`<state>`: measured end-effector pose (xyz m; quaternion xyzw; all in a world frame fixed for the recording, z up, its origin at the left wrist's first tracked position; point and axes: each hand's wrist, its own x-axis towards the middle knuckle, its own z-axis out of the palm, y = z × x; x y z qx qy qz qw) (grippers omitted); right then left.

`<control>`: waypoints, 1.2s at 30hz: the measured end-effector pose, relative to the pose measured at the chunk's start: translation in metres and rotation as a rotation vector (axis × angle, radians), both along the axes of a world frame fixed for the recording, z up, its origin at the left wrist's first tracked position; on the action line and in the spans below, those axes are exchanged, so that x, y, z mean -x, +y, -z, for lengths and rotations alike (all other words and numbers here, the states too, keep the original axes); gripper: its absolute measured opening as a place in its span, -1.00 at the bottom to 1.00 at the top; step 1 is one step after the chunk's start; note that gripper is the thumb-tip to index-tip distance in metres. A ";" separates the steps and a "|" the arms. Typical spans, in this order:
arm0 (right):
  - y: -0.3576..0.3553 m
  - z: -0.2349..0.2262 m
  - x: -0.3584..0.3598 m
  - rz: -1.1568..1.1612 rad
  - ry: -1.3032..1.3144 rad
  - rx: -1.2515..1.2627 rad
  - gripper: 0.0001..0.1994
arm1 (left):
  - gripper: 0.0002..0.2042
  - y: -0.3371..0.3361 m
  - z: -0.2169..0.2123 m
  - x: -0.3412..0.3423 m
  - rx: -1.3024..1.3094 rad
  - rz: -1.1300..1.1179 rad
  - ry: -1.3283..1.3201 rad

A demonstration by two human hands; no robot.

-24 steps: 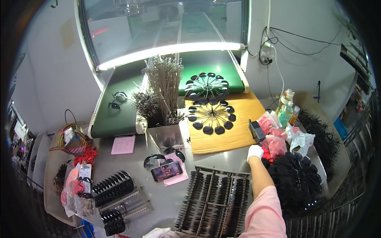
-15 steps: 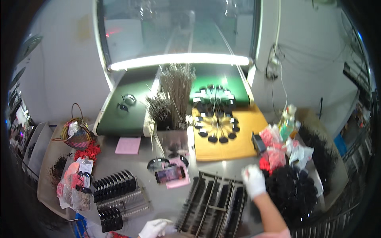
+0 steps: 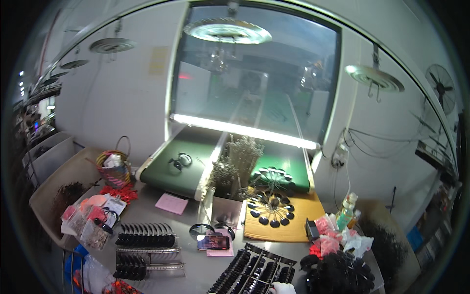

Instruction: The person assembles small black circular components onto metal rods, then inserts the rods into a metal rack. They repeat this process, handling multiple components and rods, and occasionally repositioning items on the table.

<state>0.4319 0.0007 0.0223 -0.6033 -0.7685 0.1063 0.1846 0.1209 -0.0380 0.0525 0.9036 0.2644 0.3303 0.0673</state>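
I only get a sliver of one white-gloved hand (image 3: 282, 288) at the bottom edge, cut off by the frame; can't tell which hand it is, or whether the grip is wide, narrow or holding anything. The other hand isn't in view at all.

The glove sits on or just over the black rack of dark hair clips (image 3: 252, 274), which lies on the grey desk (image 3: 186, 235) at bottom centre, lower part cropped. To its right is a heap of black hair pieces (image 3: 342, 277), too dark to sort out. Left of the rack are two rows of black clips on metal stands (image 3: 146, 241). A phone (image 3: 213, 242) lies on a pink pad just above the rack. Further back, an orange mat (image 3: 303, 215) with a fan of dark pieces, and a green conveyor belt (image 3: 186, 164). Left edge is dim and blurred.
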 end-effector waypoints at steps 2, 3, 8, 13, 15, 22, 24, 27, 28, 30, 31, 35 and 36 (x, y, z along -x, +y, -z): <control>-0.008 -0.002 -0.009 0.001 0.231 -0.031 -0.83 | -0.63 -0.005 0.011 -0.006 -0.057 -0.053 0.007; -0.005 0.000 -0.009 0.063 0.241 0.015 -0.82 | -0.65 -0.002 0.018 -0.007 -0.089 -0.082 0.015; 0.011 0.018 -0.013 0.038 -0.068 0.029 -0.77 | -0.75 0.008 0.053 -0.010 -0.169 -0.112 0.124; 0.026 -0.003 -0.007 -0.029 -0.318 0.169 -0.62 | -0.65 0.021 0.043 -0.002 -0.002 -0.064 0.415; 0.030 -0.040 0.003 -0.056 -0.365 0.275 -0.60 | -0.63 0.022 0.010 0.009 0.029 -0.065 0.273; -0.002 -0.204 0.016 -0.029 0.406 -0.574 -0.60 | -0.58 -0.001 -0.189 0.061 -0.067 -0.296 0.136; -0.022 -0.215 0.018 0.047 0.670 -0.597 -0.45 | -0.62 0.004 -0.240 0.073 -0.139 -0.343 0.146; -0.052 -0.202 0.009 0.083 0.951 -0.300 -0.40 | -0.58 0.029 -0.301 0.084 -0.354 -0.469 0.007; -0.054 -0.193 0.008 0.038 0.963 -0.338 -0.31 | -0.47 0.039 -0.318 0.088 -0.480 -0.478 -0.018; -0.053 -0.178 0.001 0.094 0.844 -0.301 -0.39 | -0.29 0.069 -0.356 0.091 -0.737 -0.453 -0.056; -0.051 -0.172 -0.004 0.108 0.794 -0.285 -0.42 | -0.29 0.084 -0.372 0.092 -0.784 -0.479 -0.047; -0.051 -0.150 -0.018 0.169 0.598 -0.332 -0.73 | -0.29 0.140 -0.433 0.094 -0.953 -0.513 -0.050; -0.052 -0.146 -0.020 0.168 0.600 -0.321 -0.73 | -0.29 0.153 -0.445 0.093 -0.960 -0.538 -0.050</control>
